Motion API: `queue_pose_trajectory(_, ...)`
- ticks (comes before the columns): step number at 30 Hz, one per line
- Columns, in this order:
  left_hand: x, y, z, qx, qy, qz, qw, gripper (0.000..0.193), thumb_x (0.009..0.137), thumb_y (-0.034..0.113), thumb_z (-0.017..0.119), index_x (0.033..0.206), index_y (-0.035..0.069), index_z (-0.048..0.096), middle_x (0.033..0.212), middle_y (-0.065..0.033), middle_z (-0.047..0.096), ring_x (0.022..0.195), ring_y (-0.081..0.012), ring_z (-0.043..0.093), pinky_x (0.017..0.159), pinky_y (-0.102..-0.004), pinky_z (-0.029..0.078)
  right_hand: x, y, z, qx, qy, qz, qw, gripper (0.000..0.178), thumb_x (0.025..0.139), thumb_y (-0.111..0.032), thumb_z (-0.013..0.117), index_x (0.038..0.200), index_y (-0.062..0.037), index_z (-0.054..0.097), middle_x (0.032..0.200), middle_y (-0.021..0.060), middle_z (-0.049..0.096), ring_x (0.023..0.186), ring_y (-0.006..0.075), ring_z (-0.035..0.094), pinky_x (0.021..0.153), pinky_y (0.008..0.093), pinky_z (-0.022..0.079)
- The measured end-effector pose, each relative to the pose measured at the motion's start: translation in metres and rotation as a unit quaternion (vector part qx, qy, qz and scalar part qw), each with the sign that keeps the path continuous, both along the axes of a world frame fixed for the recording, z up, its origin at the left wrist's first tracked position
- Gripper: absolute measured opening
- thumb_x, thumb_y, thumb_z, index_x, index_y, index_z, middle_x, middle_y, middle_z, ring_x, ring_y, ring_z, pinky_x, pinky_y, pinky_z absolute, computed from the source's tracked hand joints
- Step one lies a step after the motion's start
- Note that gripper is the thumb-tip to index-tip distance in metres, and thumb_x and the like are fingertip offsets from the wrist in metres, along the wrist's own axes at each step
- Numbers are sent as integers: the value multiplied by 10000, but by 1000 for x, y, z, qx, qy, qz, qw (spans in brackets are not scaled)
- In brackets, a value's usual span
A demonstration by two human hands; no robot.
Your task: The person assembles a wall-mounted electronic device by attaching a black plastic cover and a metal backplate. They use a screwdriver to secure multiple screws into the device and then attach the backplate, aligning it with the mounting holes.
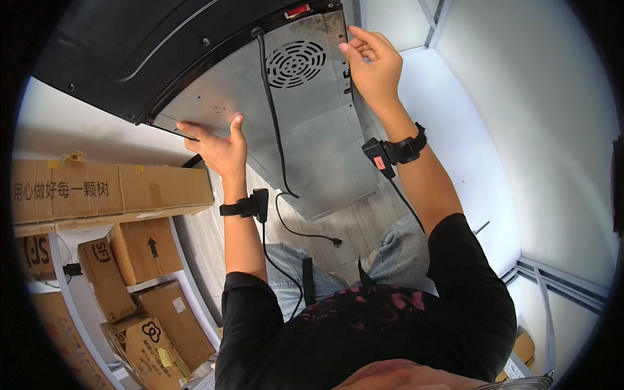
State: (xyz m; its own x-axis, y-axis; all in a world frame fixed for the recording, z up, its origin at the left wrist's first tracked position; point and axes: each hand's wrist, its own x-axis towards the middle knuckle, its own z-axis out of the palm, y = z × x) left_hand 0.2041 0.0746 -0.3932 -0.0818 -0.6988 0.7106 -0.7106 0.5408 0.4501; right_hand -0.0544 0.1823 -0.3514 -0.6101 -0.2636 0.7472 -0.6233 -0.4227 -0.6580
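A large appliance (318, 130) with a grey metal housing and a curved black panel (143, 58) stands tilted in front of me; its exact kind I cannot tell. At the housing's lower left edge is my left hand (224, 149), its thumb against the metal and its fingers at the black rim. My right hand (377, 68) is at the upper right edge, fingers curled and thumb tip at the rim. Between them lie a round slotted vent (296, 64) and a black power cord (272, 110). A red switch (298, 10) sits at the top.
The cord's plug (337, 242) lies on the grey plank floor (201, 250) by my knees. Cardboard boxes (146, 250) fill a shelf at left, with a long carton (156, 188) on top. White panels with a metal frame (565, 286) stand close on the right.
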Motion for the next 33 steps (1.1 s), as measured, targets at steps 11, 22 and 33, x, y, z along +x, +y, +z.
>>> queue_pose_trajectory(11, 2, 0, 0, -43, -18, 12, 999, 1252, 697, 463, 779, 1465, 75, -130, 1182, -332, 345, 1018, -438, 472, 804, -429, 467, 15, 16, 6, -40, -136, 180, 973, 86, 901, -12, 554, 936, 14, 628, 822, 69, 671, 724, 116, 633, 650, 230, 513)
queue_pose_trajectory(22, 0, 0, -3, -25, -7, 14, 1000, 1263, 681, 468, 793, 1467, 65, -110, 1172, -319, 354, 997, -437, 480, 823, -437, 457, 8, -8, -5, -62, -130, 133, 981, 32, 828, 1, 660, 855, 17, 653, 844, 30, 617, 703, 83, 593, 624, 203, 485)
queue_pose_trajectory(33, 0, 4, 3, 9, 10, 6, 1000, 1240, 705, 468, 781, 1463, 35, -100, 1244, -340, 311, 1088, -457, 433, 910, -443, 407, 12, -8, 3, -62, -175, 112, 976, 38, 817, -16, 685, 844, -5, 661, 787, 24, 639, 666, 74, 597, 595, 195, 487)
